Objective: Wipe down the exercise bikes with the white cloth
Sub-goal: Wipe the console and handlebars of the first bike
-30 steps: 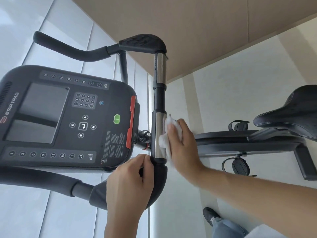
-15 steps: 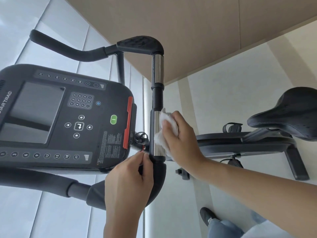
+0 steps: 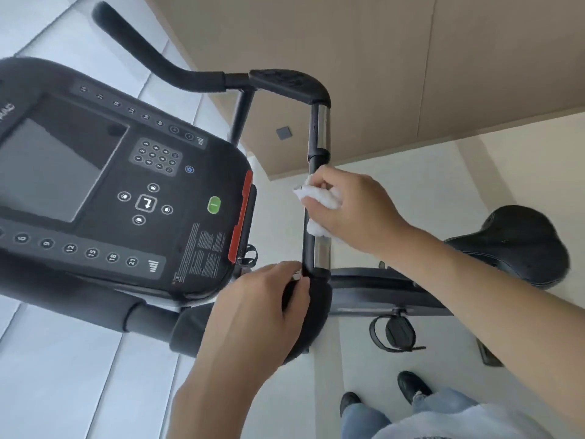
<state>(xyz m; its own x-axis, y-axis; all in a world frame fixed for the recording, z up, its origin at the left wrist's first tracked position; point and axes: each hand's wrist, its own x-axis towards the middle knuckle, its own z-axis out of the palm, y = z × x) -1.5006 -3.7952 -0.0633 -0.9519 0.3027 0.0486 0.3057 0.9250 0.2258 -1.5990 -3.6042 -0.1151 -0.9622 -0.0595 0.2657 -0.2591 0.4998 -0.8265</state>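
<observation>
A black exercise bike fills the view, with its console (image 3: 104, 198) at the left and its handlebar (image 3: 319, 131) running up the middle. My right hand (image 3: 351, 210) presses a crumpled white cloth (image 3: 319, 204) against the handlebar, around the dark section between the two silver grip sensors. My left hand (image 3: 253, 318) grips the lower black corner of the handlebar just below the silver sensor (image 3: 321, 255). Part of the cloth is hidden under my fingers.
The bike's black saddle (image 3: 519, 245) is at the right, with the frame and a strapped pedal (image 3: 395, 334) below it. My two dark shoes (image 3: 411, 384) stand on the pale floor at the bottom. A beige wall panel and window blinds lie behind.
My right hand has slid the cloth up the handlebar, off the lower silver sensor toward the dark middle section. My left hand keeps its grip. The camera has shifted closer and tilted.
</observation>
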